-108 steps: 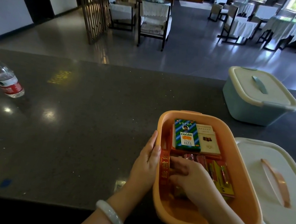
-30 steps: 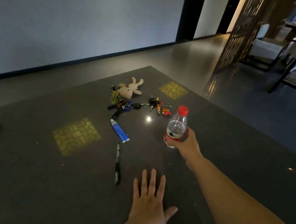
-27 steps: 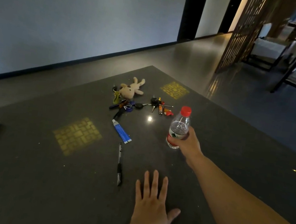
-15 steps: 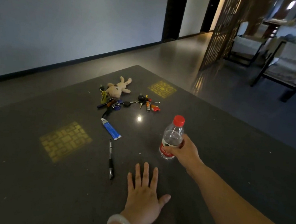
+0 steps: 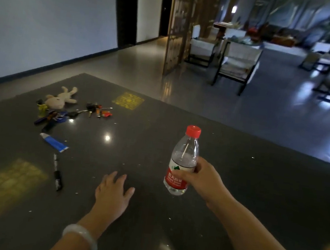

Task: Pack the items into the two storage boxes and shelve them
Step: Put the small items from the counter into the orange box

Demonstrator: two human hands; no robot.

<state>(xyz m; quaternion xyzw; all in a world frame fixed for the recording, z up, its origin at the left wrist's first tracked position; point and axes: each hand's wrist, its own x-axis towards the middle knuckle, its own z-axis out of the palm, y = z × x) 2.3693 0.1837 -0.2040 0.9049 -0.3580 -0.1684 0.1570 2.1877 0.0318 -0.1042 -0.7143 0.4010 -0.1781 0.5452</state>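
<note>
Desk [image 5: 246, 188]: dark, glossy stone top, reaching from the left edge to the right, with yellow patterned patches of light on it
Far left of the desk: a small plush rabbit [image 5: 61, 97] lies flat; just beside it a tangle of keys and keyrings [image 5: 71, 112] spreads rightward
Nearer, still left: a blue and white tube [image 5: 53, 141] lies flat, and below it a black pen [image 5: 57, 173] points toward the viewer
Left hand [image 5: 113, 193]: palm down on the desk near the middle, fingers straight and slightly spread, holding nothing; a pale bangle [image 5: 81, 239] sits on the wrist
Water bottle [image 5: 182, 162]: clear plastic, red cap, red label, roughly upright; right of the left hand and well apart from the keys; whether its base touches the desk cannot be told
Right hand [image 5: 205, 180]: its grip is wrapped round the bottle's lower half, over the label, with the arm coming in from the lower right
Background right: shiny floor, a wooden lattice screen [image 5: 179, 26], chairs with white cushions [image 5: 237, 61]; the far right is blurred
</note>
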